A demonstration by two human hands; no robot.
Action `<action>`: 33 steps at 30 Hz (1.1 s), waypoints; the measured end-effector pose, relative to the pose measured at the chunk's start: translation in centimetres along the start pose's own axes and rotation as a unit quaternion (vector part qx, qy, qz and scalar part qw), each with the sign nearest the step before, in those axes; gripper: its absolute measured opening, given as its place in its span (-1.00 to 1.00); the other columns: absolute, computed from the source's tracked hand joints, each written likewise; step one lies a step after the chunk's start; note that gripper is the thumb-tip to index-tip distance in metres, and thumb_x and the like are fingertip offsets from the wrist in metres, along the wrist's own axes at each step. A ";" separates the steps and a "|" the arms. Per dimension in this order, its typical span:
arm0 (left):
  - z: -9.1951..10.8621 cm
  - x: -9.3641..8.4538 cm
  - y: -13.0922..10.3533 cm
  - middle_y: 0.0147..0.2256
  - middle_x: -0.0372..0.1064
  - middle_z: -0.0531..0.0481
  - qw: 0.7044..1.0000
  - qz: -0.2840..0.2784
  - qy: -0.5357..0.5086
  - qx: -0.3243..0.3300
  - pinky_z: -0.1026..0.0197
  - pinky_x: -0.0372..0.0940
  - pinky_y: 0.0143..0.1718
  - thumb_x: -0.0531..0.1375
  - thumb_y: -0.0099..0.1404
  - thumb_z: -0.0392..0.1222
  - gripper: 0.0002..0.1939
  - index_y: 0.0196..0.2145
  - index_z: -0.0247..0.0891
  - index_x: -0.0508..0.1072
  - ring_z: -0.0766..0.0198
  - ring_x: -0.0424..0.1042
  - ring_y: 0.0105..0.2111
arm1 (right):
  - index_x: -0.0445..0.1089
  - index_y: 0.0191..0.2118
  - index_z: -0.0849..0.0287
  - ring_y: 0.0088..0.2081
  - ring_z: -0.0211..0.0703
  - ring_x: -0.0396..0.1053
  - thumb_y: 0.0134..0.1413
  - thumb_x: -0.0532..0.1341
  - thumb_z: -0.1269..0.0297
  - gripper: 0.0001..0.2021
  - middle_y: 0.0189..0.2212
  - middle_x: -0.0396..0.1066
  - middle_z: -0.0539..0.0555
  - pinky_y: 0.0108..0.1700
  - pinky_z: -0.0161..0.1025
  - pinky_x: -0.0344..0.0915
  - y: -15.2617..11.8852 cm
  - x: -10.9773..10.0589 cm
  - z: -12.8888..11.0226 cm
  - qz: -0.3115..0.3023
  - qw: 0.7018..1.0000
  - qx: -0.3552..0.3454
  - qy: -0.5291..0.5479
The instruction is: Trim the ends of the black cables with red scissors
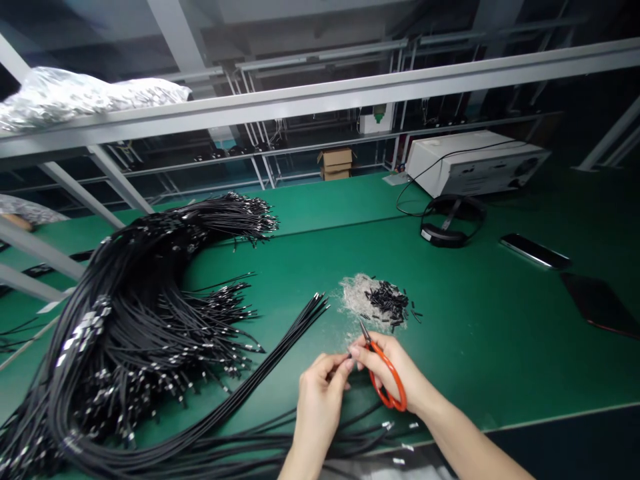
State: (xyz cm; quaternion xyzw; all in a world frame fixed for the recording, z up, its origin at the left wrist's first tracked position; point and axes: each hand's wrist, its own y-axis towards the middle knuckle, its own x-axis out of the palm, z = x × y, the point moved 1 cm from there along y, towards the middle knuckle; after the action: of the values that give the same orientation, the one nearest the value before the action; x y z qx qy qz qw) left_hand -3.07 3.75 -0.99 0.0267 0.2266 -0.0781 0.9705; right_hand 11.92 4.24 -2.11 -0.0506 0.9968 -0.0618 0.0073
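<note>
My left hand (323, 393) is closed in a pinch at the near middle of the table. A small dark tip, seemingly the end of a black cable, shows between its fingertips, mostly hidden. My right hand (395, 367) is wrapped round red-handled scissors (395, 380), their dark blades pointing up and away. Its thumb and finger meet the left fingertips at the same dark tip. Just beyond the hands lies a pile of short black pieces (390, 301) beside clear shreds (356, 293). Black cables (270, 360) with bare ends lie to the left, and more cables pass beneath my hands.
A large bundle of black cables (150, 293) with silvery ends covers the left side of the green table (475, 347). A headset (447, 230), a phone (535, 251), a dark flat object (603, 303) and a white box-shaped device (475, 163) stand right. A metal rail (320, 100) crosses above.
</note>
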 end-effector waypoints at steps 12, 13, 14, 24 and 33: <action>1.1 -0.7 0.2 -0.54 0.36 0.05 0.983 0.003 -0.168 -0.069 0.38 0.19 -0.53 0.18 0.25 -0.02 -0.73 -0.45 -0.30 0.43 0.41 0.27 -0.59 | 0.35 -0.31 0.23 -0.69 -0.46 0.14 0.14 0.18 0.03 -0.69 -0.51 0.39 -0.03 -0.68 -0.48 0.08 -0.4 1.2 -0.2 0.006 0.995 -0.053 0.088; 1.2 -0.9 0.4 -0.55 0.35 0.06 0.979 -0.007 -0.187 -0.075 0.39 0.17 -0.55 0.20 0.23 -0.02 -0.72 -0.46 -0.31 0.42 0.43 0.24 -0.61 | 0.35 -0.30 0.23 -0.69 -0.47 0.13 0.14 0.19 0.03 -0.69 -0.51 0.39 -0.03 -0.68 -0.48 0.06 -0.4 1.1 -0.2 -0.006 0.993 -0.052 0.102; 1.3 -1.1 0.5 -0.55 0.35 0.05 0.975 -0.023 -0.203 -0.083 0.39 0.16 -0.56 0.22 0.22 -0.02 -0.71 -0.47 -0.32 0.43 0.45 0.22 -0.62 | 0.36 -0.29 0.23 -0.69 -0.48 0.11 0.14 0.19 0.04 -0.70 -0.50 0.39 -0.02 -0.69 -0.49 0.04 -0.4 1.0 -0.1 -0.020 0.992 -0.050 0.115; 1.1 -2.8 0.7 -0.55 0.39 -0.01 0.959 -0.225 -0.142 -0.101 0.37 0.12 -0.53 0.20 0.22 0.04 -0.64 -0.40 -0.37 0.54 0.42 0.21 -0.59 | 0.37 -0.34 0.20 -0.62 -0.38 0.21 0.16 0.14 0.07 -0.73 -0.53 0.40 -0.03 -0.59 -0.44 0.15 -0.2 -2.2 -2.4 -0.157 0.984 -0.062 -0.065; 1.8 -1.2 -0.4 -0.50 0.36 0.02 0.997 -0.009 0.052 0.052 0.31 0.15 -0.46 0.15 0.28 -0.09 -0.77 -0.42 -0.24 0.52 0.32 0.29 -0.50 | 0.33 -0.20 0.14 -0.69 -0.34 0.20 0.16 0.07 -0.09 -0.62 -0.51 0.36 -0.05 -0.67 -0.39 0.12 -1.8 -2.2 -1.7 0.040 0.993 0.033 -0.105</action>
State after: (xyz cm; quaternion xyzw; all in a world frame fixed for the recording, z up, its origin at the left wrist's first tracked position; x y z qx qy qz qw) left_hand -3.38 3.40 1.18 0.0788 0.2724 -0.0969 0.9540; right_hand 14.22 2.89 -0.23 -0.0162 0.9891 -0.0891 0.1160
